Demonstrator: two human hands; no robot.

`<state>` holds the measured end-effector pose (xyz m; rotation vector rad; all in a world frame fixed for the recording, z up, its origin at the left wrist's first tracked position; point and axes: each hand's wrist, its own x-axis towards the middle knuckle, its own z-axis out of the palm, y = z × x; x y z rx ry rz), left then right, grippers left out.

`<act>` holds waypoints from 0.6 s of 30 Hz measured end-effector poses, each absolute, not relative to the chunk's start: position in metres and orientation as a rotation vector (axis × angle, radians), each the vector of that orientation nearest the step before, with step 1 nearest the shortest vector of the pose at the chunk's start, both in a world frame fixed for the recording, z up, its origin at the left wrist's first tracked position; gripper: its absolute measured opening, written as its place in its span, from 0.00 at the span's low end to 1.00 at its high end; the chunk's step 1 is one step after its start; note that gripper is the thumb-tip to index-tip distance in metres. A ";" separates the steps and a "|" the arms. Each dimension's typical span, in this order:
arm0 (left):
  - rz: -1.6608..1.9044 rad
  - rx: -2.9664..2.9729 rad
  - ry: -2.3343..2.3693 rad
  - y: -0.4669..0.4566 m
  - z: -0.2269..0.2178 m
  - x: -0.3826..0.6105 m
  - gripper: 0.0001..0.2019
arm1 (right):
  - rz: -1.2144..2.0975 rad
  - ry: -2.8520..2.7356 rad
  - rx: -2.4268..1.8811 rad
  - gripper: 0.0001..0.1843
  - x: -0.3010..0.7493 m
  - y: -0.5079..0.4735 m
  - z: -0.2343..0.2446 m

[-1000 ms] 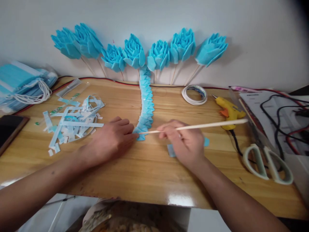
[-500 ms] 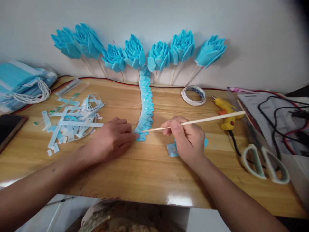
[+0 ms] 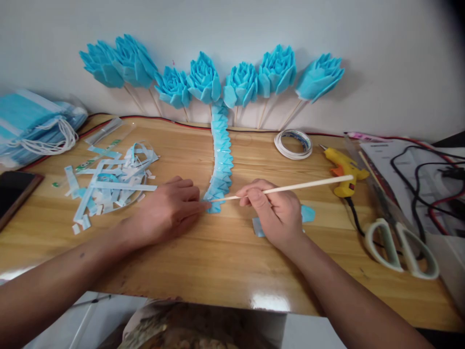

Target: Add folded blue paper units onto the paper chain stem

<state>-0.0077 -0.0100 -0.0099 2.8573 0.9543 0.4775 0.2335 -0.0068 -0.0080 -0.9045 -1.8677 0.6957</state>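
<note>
My right hand (image 3: 276, 213) is closed on a thin wooden stick (image 3: 308, 184), whose left tip rests on the near end of a long strip of folded blue petals (image 3: 222, 160). My left hand (image 3: 167, 209) lies on the wooden table (image 3: 218, 261) with its fingers pressed on that same end of the strip. The strip runs away from me to the wall. A small blue piece (image 3: 307, 213) lies under and beside my right hand.
Several blue fabric roses on sticks (image 3: 203, 80) lean on the wall. Cut mask scraps (image 3: 109, 179) and a stack of masks (image 3: 32, 121) lie left. Tape roll (image 3: 292, 143), yellow glue gun (image 3: 341, 169), scissors (image 3: 399, 245), cables and a dark tablet (image 3: 14, 194) lie about.
The far end of the stick has dipped and swung slightly, and my right hand has shifted a little. My left hand has stayed on the strip's end.
</note>
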 end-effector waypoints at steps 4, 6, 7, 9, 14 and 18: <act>0.478 2.839 0.946 -0.010 -0.010 -0.007 0.11 | 0.685 -1.894 -0.913 0.14 0.233 -0.006 -0.009; 0.491 2.807 0.939 -0.010 -0.010 -0.008 0.11 | 0.672 -1.922 -0.925 0.14 0.233 -0.006 -0.011; 0.502 2.777 0.930 -0.009 -0.010 -0.008 0.11 | 0.665 -1.938 -0.930 0.14 0.233 -0.006 -0.011; 0.542 2.676 0.893 -0.008 -0.008 -0.009 0.11 | 0.656 -1.966 -0.934 0.15 0.233 -0.005 -0.013; 0.664 2.409 0.921 -0.006 -0.003 -0.013 0.13 | 0.645 -1.990 -0.935 0.15 0.232 -0.004 -0.013; 0.719 2.453 0.987 -0.003 -0.007 -0.015 0.13 | 0.659 -1.967 -0.924 0.14 0.232 -0.005 -0.012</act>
